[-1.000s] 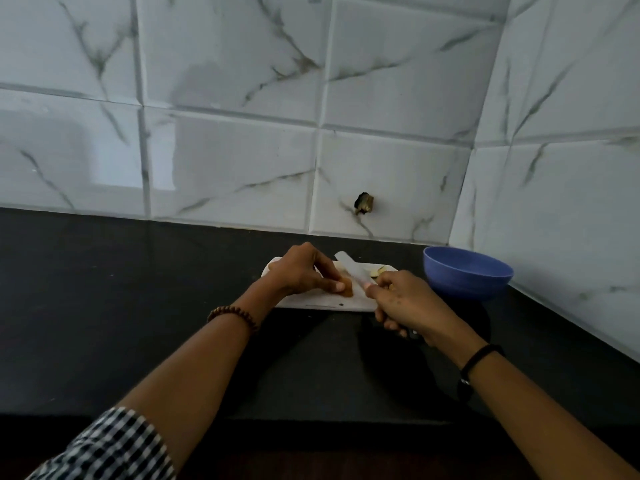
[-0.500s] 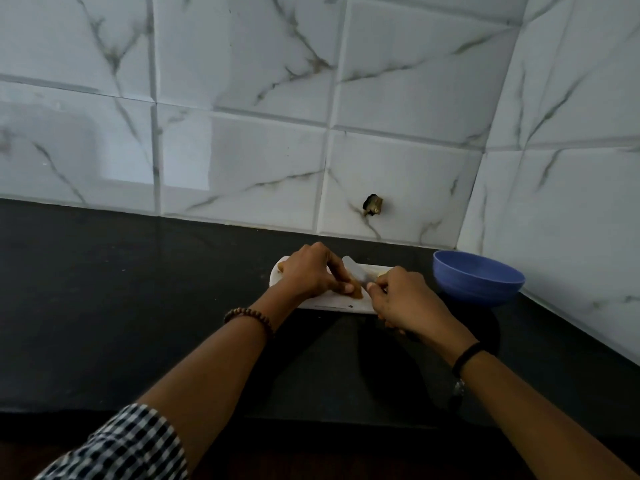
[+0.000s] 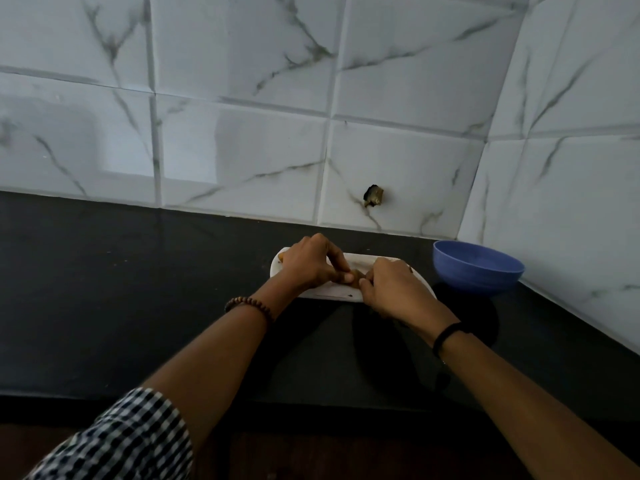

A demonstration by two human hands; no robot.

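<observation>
While left fingers (image 3: 341, 271) pinch the crosswise brown food (image 3: 357, 274), right fingers (image 3: 367, 280) curl, grip unclear.

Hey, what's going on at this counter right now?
A person is working on a small brownish piece of food on a white cutting board. The left hand pinches the piece steady; the right hand is curled close against it, hiding whatever it holds. A blue bowl sits on the black counter to the board's right.

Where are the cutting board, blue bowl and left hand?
cutting board (image 3: 325, 292): head view, bare near edge.
blue bowl (image 3: 478, 282): head view, outer wall.
left hand (image 3: 304, 266): head view, back of hand.
</observation>
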